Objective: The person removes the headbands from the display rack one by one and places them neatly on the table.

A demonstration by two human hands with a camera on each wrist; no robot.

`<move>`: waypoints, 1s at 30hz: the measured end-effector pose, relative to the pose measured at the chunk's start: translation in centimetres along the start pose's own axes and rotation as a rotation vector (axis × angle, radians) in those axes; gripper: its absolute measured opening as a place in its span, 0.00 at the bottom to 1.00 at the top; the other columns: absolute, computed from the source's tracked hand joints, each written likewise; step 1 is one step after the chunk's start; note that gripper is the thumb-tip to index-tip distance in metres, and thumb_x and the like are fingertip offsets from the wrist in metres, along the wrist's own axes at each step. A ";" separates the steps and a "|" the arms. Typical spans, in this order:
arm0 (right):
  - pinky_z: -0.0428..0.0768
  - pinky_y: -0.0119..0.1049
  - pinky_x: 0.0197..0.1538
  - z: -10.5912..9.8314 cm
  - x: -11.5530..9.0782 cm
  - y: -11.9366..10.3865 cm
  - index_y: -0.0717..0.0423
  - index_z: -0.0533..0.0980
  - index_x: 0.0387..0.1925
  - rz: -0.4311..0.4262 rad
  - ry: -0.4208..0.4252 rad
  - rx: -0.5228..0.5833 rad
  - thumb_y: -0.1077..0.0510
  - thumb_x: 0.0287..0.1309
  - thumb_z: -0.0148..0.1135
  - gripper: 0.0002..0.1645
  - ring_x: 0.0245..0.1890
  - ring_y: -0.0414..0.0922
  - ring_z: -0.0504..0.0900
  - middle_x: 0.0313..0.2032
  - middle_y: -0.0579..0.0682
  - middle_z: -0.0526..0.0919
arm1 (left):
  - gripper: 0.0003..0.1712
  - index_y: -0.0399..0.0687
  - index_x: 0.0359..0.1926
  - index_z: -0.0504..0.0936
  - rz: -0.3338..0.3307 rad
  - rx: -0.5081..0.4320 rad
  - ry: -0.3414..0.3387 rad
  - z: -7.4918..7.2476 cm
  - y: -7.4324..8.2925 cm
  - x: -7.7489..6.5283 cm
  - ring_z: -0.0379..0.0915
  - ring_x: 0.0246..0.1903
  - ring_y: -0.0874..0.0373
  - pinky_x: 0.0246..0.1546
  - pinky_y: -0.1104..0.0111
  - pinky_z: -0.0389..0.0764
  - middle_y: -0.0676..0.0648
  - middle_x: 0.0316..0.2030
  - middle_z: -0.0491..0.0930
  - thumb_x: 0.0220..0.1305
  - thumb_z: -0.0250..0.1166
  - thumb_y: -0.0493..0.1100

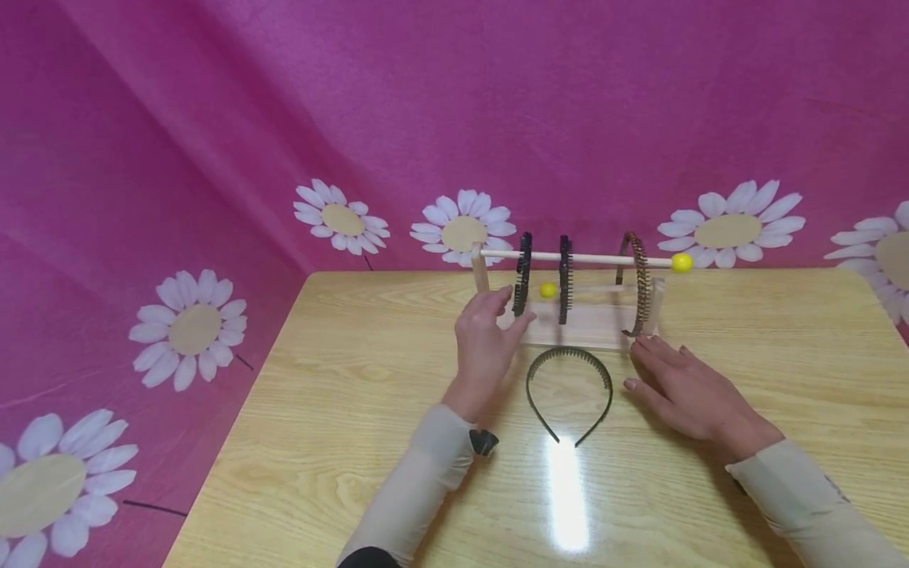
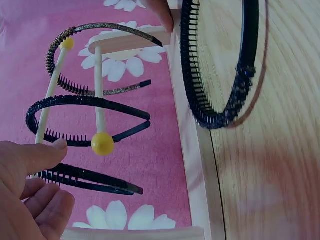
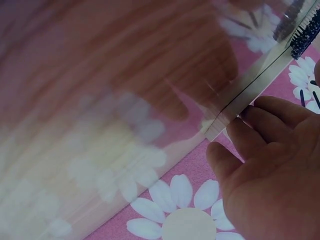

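Note:
My left hand (image 1: pixel 484 335) is at the leftmost black headband (image 1: pixel 522 276), which hangs from the stand's upper rod. In the left wrist view a gap separates thumb and fingers, with that headband close beside them; contact is unclear. A second black headband (image 1: pixel 565 280) and a brown braided-looking headband (image 1: pixel 642 288) hang farther right on the same rod. With fingers extended, my right hand (image 1: pixel 699 394) touches the right end of the wooden stand's base (image 1: pixel 589 335). Before the stand, a dark toothed headband (image 1: pixel 605 377) lies on the table, its ends towards me.
The stand's upper rod ends in a yellow ball (image 1: pixel 682 263); a lower rod carries another yellow ball (image 1: pixel 548 290). The wood-grain table (image 1: pixel 341 442) meets a pink flowered cloth (image 1: pixel 454 102) behind and at the left.

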State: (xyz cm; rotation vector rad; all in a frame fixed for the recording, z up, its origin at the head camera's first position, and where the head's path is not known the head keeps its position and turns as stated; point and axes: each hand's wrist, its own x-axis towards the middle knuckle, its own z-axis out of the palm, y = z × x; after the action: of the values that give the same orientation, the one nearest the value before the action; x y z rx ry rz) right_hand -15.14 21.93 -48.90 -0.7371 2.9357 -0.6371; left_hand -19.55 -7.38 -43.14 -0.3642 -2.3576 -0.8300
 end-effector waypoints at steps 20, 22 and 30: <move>0.59 0.68 0.68 0.1 0.0 -0.1 0.65 0.60 0.74 0.001 0.004 -0.007 0.40 0.74 0.51 0.42 0.72 0.65 0.58 0.74 0.67 0.57 | 0.19 0.37 0.47 0.87 0.001 -0.175 0.053 -0.5 0.3 0.4 0.86 0.36 0.56 0.43 0.76 0.82 0.44 0.37 0.86 0.55 0.77 0.40; 0.59 0.69 0.68 0.1 0.0 -0.1 0.65 0.60 0.74 -0.001 0.006 -0.006 0.40 0.74 0.51 0.41 0.72 0.65 0.58 0.73 0.67 0.57 | 0.18 0.36 0.47 0.87 0.003 -0.191 0.057 -0.7 0.4 0.4 0.87 0.36 0.56 0.41 0.78 0.82 0.44 0.36 0.86 0.56 0.77 0.40; 0.58 0.69 0.68 0.0 0.0 -0.2 0.66 0.61 0.73 -0.001 0.012 -0.002 0.40 0.74 0.51 0.41 0.72 0.65 0.59 0.73 0.67 0.58 | 0.18 0.32 0.47 0.86 0.033 -0.249 0.091 -1.4 0.7 0.7 0.87 0.36 0.54 0.41 0.80 0.81 0.42 0.37 0.85 0.57 0.75 0.39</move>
State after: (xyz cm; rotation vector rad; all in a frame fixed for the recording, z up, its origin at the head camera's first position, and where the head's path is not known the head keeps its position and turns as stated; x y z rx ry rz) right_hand -15.08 21.77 -48.83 -0.7380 2.9475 -0.6419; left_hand -19.21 -7.70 -41.54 -0.4561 -2.1629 -1.1047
